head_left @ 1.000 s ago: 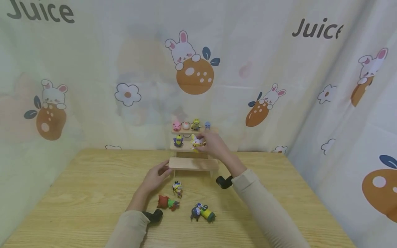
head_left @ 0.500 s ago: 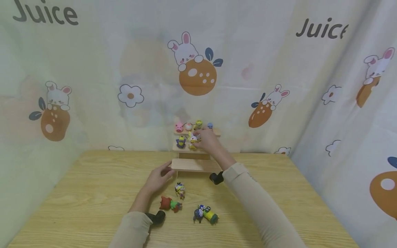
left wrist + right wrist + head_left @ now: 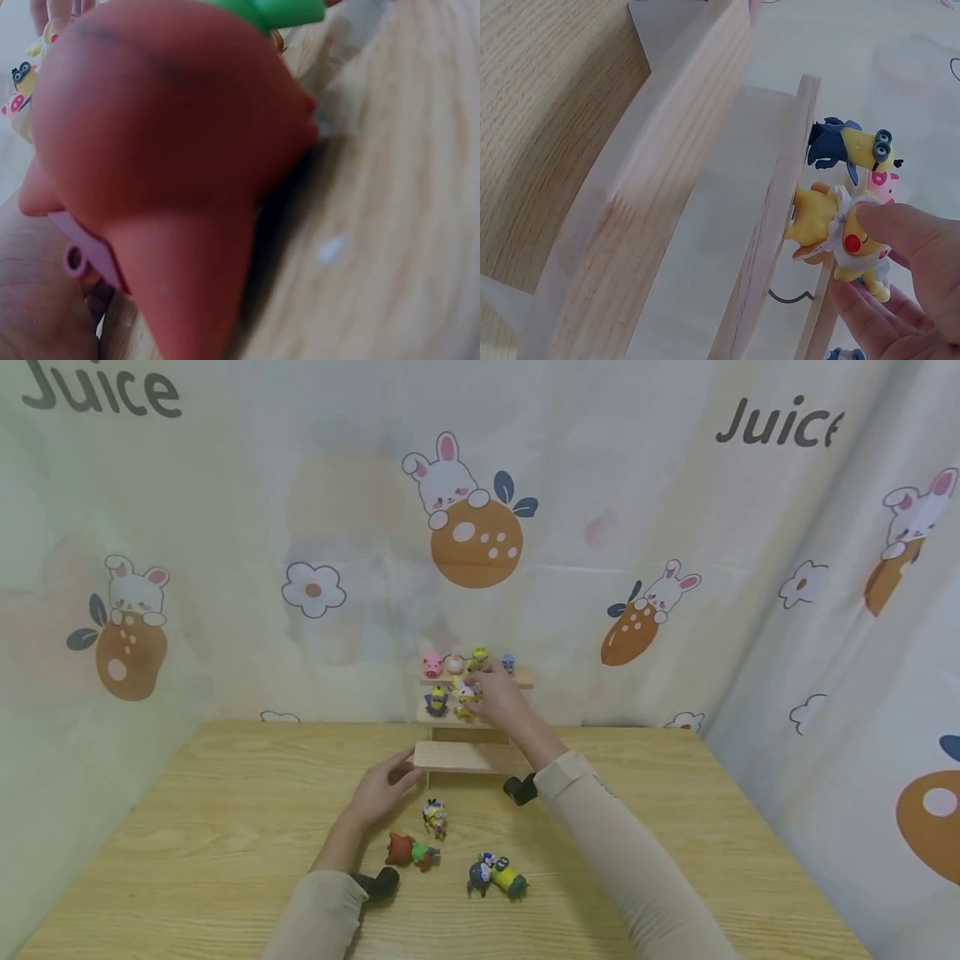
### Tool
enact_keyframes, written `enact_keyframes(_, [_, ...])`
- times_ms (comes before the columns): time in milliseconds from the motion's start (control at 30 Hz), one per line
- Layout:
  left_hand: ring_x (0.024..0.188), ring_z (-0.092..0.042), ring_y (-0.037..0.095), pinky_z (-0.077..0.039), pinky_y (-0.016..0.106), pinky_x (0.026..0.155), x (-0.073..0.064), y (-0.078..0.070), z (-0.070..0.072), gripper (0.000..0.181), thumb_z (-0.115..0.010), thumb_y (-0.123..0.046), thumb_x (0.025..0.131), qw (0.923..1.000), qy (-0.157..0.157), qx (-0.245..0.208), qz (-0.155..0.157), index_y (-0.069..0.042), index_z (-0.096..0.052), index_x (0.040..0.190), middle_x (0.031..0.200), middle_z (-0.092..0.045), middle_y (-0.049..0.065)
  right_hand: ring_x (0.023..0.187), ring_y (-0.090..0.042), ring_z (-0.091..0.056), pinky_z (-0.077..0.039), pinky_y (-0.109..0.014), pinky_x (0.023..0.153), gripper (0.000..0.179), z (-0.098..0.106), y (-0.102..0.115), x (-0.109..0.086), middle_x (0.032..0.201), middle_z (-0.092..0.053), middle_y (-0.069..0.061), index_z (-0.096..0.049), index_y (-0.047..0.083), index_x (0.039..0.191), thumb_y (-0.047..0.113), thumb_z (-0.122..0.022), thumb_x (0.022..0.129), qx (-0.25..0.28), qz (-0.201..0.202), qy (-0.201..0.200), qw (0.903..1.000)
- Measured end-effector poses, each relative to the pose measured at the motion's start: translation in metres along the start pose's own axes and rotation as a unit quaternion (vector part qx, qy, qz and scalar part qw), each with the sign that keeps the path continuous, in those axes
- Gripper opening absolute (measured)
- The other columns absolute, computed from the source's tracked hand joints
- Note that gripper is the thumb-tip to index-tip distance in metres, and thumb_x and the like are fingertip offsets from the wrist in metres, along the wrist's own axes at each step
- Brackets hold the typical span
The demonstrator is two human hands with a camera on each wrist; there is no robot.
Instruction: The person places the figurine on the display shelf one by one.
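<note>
My right hand (image 3: 501,697) pinches a yellow Pikachu figure (image 3: 821,214) with a white hood between thumb and fingers. The figure stands upright at the middle step of a three-tier wooden display stand (image 3: 468,757), beside a Minion in a dark blue outfit (image 3: 866,146). At the left end of the lowest step, my left hand (image 3: 378,793) holds the stand, fingertips at the edge and thumb in front. A red-headed figure in green (image 3: 411,852) lies close by that forearm; its red head (image 3: 157,112) fills much of the left wrist view.
Along the top step are a pink pig (image 3: 432,665), a white round figure (image 3: 454,663), a yellow figure (image 3: 480,658) and a blue one (image 3: 508,662). On the table lie a small figure (image 3: 434,818), a dark blue one (image 3: 480,877) and a yellow-green one (image 3: 510,880).
My right hand has shifted slightly left with the Pikachu figure, bringing it closer to the Minion on the middle step. The left hand stays at the stand's end.
</note>
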State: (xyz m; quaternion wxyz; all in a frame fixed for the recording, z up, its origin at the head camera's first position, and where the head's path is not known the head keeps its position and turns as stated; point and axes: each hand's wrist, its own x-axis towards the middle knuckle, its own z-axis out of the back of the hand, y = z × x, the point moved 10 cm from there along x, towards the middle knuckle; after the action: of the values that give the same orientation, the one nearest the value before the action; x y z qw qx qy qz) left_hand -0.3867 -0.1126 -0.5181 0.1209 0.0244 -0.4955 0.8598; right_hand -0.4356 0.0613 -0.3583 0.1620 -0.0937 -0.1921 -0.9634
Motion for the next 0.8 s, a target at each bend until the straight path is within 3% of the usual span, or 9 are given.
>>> enact_keyframes(800, [0.113,-0.06,0.022,-0.044,0.042,0.104,0.0022,0.0035,-0.0013,0.055,-0.058,-0.038,0.094,0.9999,-0.007,0.0,-0.007,-0.019,-0.043,0.143,0.118,-0.066,0.006,0.108,-0.03,-0.056,-0.052,-0.039,0.089,0.042,-0.0004,-0.0013,-0.0021,0.131,-0.043,-0.014,-0.062,0.013,0.124,0.023,-0.072,0.085,0.022,-0.009,-0.012,0.9996])
